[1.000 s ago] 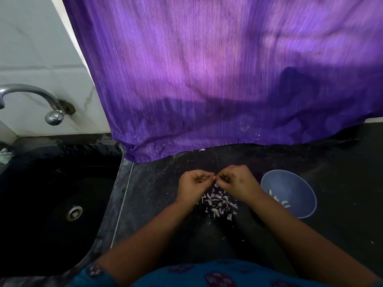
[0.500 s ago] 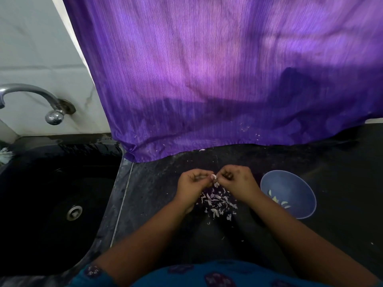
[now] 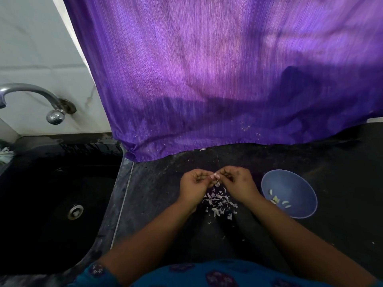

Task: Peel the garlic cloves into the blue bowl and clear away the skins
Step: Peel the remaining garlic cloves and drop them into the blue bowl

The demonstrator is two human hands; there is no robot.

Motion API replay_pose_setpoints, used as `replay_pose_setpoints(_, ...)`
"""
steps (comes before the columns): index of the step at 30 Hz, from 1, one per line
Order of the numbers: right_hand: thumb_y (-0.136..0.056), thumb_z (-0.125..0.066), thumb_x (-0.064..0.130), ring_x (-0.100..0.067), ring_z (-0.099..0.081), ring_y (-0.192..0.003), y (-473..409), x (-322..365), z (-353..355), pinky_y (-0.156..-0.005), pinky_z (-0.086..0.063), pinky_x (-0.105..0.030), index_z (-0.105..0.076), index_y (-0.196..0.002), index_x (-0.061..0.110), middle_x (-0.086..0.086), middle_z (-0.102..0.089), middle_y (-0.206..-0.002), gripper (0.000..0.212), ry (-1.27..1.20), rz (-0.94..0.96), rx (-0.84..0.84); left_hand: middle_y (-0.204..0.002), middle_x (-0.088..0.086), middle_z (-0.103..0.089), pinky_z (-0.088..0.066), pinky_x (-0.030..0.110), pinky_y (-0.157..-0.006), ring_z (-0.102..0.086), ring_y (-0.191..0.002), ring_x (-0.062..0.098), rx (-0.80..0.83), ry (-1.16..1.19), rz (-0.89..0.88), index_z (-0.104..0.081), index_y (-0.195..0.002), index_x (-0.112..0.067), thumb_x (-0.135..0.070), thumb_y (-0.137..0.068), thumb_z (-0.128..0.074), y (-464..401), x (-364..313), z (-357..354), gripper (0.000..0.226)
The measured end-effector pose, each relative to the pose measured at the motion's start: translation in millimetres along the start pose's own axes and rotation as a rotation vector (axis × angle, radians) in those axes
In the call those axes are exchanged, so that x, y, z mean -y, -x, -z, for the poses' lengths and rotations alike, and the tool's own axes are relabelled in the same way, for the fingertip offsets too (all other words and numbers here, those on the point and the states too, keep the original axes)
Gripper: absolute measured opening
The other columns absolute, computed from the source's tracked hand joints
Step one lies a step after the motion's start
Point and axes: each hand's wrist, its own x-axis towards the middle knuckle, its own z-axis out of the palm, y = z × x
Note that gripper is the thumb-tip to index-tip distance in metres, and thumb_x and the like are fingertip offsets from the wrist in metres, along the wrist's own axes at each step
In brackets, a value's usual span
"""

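Hands met over the dark counter (image 3: 165, 204). We saw the left hand (image 3: 193, 184) and right hand (image 3: 236, 183) with fingers curled, fingertips together, both pinching one small pale garlic clove (image 3: 214, 176) between them. Directly below the hands lay a pile of loose skins (image 3: 219, 204), whitish and purplish, scattered on the counter between the two wrists. Just right of the right hand sat the blue bowl (image 3: 298, 187), upright, not touched by either hand, with a few peeled cloves (image 3: 277, 199) on its bottom. We could not tell how much skin was left on the held clove, too small. Far left of the left hand was a black sink (image 3: 51, 183) with a metal tap (image 3: 41, 96) above it. Beyond the hands a purple cloth (image 3: 207, 79) hung down to the counter's back edge, with a few skin bits stuck near its hem.
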Motion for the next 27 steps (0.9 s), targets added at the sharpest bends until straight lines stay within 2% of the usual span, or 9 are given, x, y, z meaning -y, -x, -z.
replay_pose_setpoints(6, -0.087, -0.069, 0.011, 0.002, -0.065, -0.067, -2.6, -0.9, 0.9, -0.065, -0.050, -0.011, -0.075, -0.092, 0.014, 0.006, -0.072, -0.076, 0.008, 0.053, 0.003, 0.017, -0.078, 0.008, -0.074, -0.055, 0.019, -0.067, -0.070, -0.071, 0.011, 0.007, 0.010, 0.027, -0.071, -0.085, -0.002, -0.001, -0.087, -0.066, -1.1, -1.5, 0.3, 0.005)
replay_pose_setpoints(10, -0.086, -0.071, 0.013, 0.010, -0.059, -0.064, -0.7, 4.7, -0.6, -0.062, -0.043, 0.000, -0.076, -0.091, 0.010, 0.002, -0.073, -0.078, 0.008, 0.069, -0.001, -0.023, -0.080, 0.010, -0.072, -0.054, 0.017, -0.065, -0.069, -0.069, 0.008, -0.024, -0.001, 0.044, -0.069, -0.090, 0.003, 0.002, -0.089, -0.062, -3.1, 0.0, -0.9, 0.007)
replay_pose_setpoints(15, -0.087, -0.069, 0.011, 0.010, -0.058, -0.065, 2.9, 9.6, -0.2, -0.063, -0.043, 0.000, -0.075, -0.093, 0.011, 0.006, -0.071, -0.080, 0.009, 0.077, 0.024, -0.032, -0.081, 0.009, -0.073, -0.055, 0.022, -0.070, -0.068, -0.073, 0.012, -0.003, -0.025, 0.023, -0.070, -0.088, -0.002, 0.000, -0.087, -0.066, -3.2, -0.3, 2.4, 0.005)
replay_pose_setpoints(17, -0.085, -0.070, 0.011, 0.005, -0.060, -0.065, 4.4, 11.8, 2.8, -0.064, -0.047, -0.004, -0.076, -0.093, 0.011, 0.002, -0.071, -0.082, 0.009, 0.116, 0.117, -0.036, -0.082, 0.010, -0.073, -0.056, 0.024, -0.071, -0.068, -0.074, 0.014, 0.019, -0.003, 0.026, -0.071, -0.087, -0.003, -0.003, -0.085, -0.069, -3.2, -1.2, 5.0, 0.003)
replay_pose_setpoints(20, -0.082, -0.073, 0.011, -0.004, -0.059, -0.061, 4.5, 13.9, 4.7, -0.060, -0.054, -0.021, -0.076, -0.089, 0.010, -0.004, -0.071, -0.078, 0.008, 0.214, 0.250, -0.047, -0.077, 0.011, -0.072, -0.055, 0.022, -0.066, -0.067, -0.070, 0.015, 0.024, 0.068, 0.063, -0.070, -0.083, -0.001, -0.004, -0.085, -0.070, -3.4, -3.3, 4.7, 0.004)
replay_pose_setpoints(24, -0.082, -0.074, 0.012, -0.004, -0.057, -0.060, 3.6, 15.2, 3.9, -0.059, -0.048, -0.013, -0.076, -0.091, 0.009, -0.004, -0.070, -0.078, 0.010, 0.205, 0.251, -0.082, -0.075, 0.011, -0.070, -0.054, 0.019, -0.064, -0.067, -0.067, 0.013, 0.015, 0.191, 0.141, -0.068, -0.080, 0.001, 0.000, -0.084, -0.069, -3.1, -7.0, 0.3, 0.004)
replay_pose_setpoints(27, -0.084, -0.071, 0.013, -0.009, -0.056, -0.059, 3.8, 16.0, 2.8, -0.056, -0.052, -0.023, -0.074, -0.089, 0.009, -0.006, -0.068, -0.076, 0.008, 0.281, 0.278, -0.050, -0.076, 0.012, -0.071, -0.055, 0.019, -0.065, -0.068, -0.069, 0.014, 0.007, 0.223, 0.165, -0.068, -0.083, 0.006, 0.002, -0.084, -0.068, -1.9, -7.2, -0.6, 0.004)
